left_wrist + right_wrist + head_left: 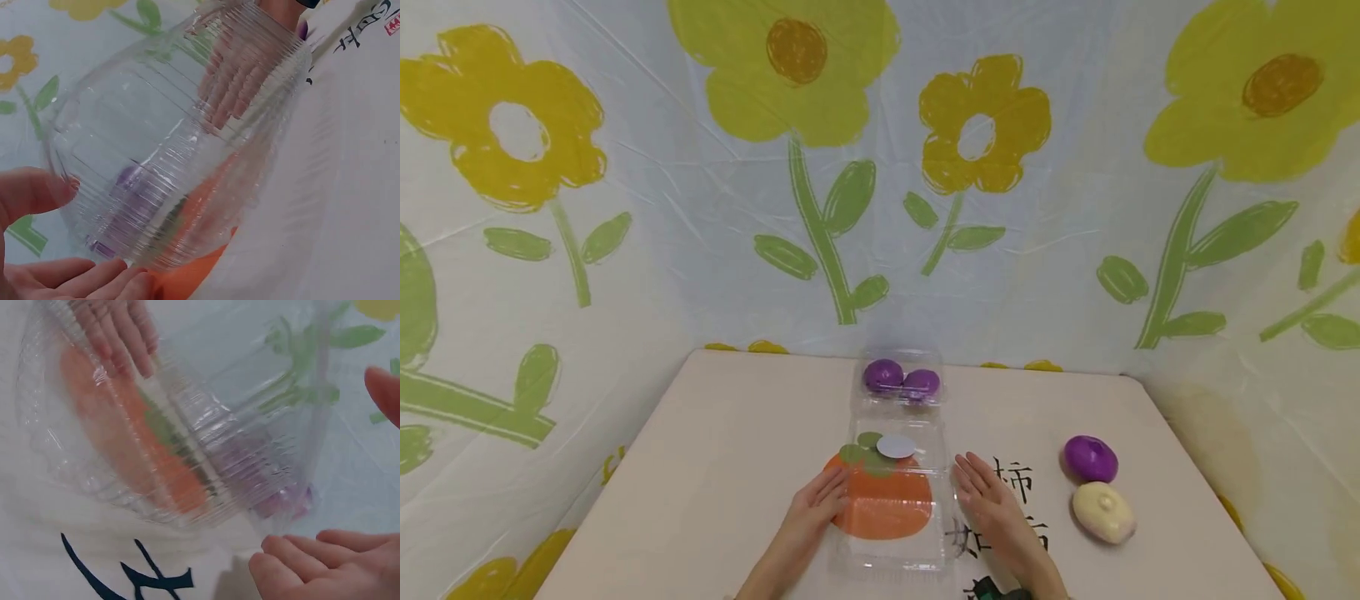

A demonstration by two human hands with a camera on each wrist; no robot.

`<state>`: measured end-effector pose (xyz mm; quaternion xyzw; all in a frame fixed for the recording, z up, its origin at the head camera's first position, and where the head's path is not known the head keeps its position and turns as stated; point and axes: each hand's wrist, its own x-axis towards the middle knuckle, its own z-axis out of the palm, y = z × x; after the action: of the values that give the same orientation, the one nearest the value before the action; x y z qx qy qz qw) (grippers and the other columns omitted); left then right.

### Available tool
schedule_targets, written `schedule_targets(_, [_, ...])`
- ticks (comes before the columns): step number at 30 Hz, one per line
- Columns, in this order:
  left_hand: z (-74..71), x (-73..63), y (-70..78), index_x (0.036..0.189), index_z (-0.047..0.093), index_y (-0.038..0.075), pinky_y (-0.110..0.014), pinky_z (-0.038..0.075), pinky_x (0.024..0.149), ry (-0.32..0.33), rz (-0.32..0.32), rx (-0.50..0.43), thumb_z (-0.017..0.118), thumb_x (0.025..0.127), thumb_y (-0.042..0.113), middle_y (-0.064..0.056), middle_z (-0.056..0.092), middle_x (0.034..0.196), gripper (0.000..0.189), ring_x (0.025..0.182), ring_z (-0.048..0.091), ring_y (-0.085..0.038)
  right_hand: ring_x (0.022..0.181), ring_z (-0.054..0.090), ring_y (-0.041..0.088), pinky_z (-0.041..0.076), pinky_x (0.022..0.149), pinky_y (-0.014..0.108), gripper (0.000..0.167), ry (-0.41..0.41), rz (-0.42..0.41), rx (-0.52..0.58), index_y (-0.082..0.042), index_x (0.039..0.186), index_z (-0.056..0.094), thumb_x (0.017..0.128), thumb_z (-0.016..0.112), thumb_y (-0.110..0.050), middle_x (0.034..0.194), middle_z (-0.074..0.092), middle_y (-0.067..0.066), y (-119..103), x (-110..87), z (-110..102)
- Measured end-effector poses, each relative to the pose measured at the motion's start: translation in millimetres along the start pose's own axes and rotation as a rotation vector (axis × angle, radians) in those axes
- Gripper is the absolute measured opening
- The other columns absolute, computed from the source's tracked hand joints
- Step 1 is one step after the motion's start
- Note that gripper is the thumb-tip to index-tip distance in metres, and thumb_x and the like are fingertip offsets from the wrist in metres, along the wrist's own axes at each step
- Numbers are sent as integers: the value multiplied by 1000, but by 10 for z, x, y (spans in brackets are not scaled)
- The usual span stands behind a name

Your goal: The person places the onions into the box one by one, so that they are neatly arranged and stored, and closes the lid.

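A clear ribbed plastic box (pixel 891 554) stands between my two hands, over the orange persimmon print on the tabletop. My left hand (pixel 812 508) is at its left side, fingers extended. In the left wrist view, the left thumb (pixel 47 190) overlaps the box's edge, spread apart from the fingers below. My right hand (pixel 996 512) is raised beside the right side, its fingers straight. The right wrist view has the right fingertips (pixel 275 547) close by the box's edge, with the thumb held well away. Both wrist views look through the clear walls at the opposite hand.
Behind the box, a clear container (pixel 901 400) holds two purple round pieces (pixel 883 376). On the right lie another purple round piece (pixel 1091 458) and a cream one (pixel 1103 512) with a small knob. Flower-printed cloth (pixel 1045 308) surrounds the table (pixel 730 433); black characters are printed on its top.
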<state>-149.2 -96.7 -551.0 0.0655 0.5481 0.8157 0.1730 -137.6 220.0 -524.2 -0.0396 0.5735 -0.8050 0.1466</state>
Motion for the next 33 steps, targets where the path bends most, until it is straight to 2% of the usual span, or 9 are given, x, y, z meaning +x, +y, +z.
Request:
schedule_targets(4, [-38,27,-96,152,15,-13,-18,35,109,-31,3,3,54,96,-3,-29,19,159,69,147,19,-40,150,2,32,28,113,24,80,-96,13,37,3,156,-5,96,48,8,165,-2,20,104,49,-59])
schedule_targets(7, [-70,24,-171,153,18,-10,-24,34,112,-55,15,-23,51,98,-5,-26,23,159,64,147,23,-36,149,4,29,23,115,27,84,-163,-27,31,5,155,-6,91,48,16,164,-4,22,187,64,-107])
schedule_targets(11, [-94,20,-241,152,21,-11,-32,33,113,-83,64,-56,47,99,-9,-26,24,159,59,146,25,-33,149,11,24,19,117,29,89,-239,-95,61,8,153,-8,84,44,24,161,-10,26,268,76,-156])
schedule_targets(18, [-78,77,-283,148,32,-10,-26,35,112,-48,111,30,57,97,-3,-26,31,155,58,144,32,-30,149,19,21,21,117,31,77,-240,-102,123,8,153,-8,92,38,20,161,-9,26,302,98,-194])
schedule_targets(22, [-67,107,-285,148,36,-8,-25,36,110,-28,111,55,59,97,0,-24,35,154,57,143,33,-30,148,20,22,20,117,32,76,-257,-121,161,10,152,-8,91,36,22,159,-9,28,329,99,-223])
schedule_targets(28, [-92,64,-271,147,39,-5,-26,40,108,15,120,111,61,97,3,-21,40,153,55,139,42,-25,148,25,23,19,118,33,71,-300,-168,195,13,149,-11,93,32,22,159,-5,29,373,95,-266])
schedule_targets(31, [-135,12,-245,148,37,-6,-28,38,109,-12,161,138,62,95,0,-22,37,154,58,140,39,-28,148,24,25,15,118,36,66,-325,-182,236,14,148,-14,96,26,20,159,-5,30,370,99,-278])
schedule_targets(33, [-164,-23,-217,148,36,-6,-28,36,110,-41,199,173,62,94,-3,-23,35,155,60,142,36,-31,148,24,25,14,119,36,60,-334,-188,264,14,147,-14,99,21,16,160,0,29,351,100,-285])
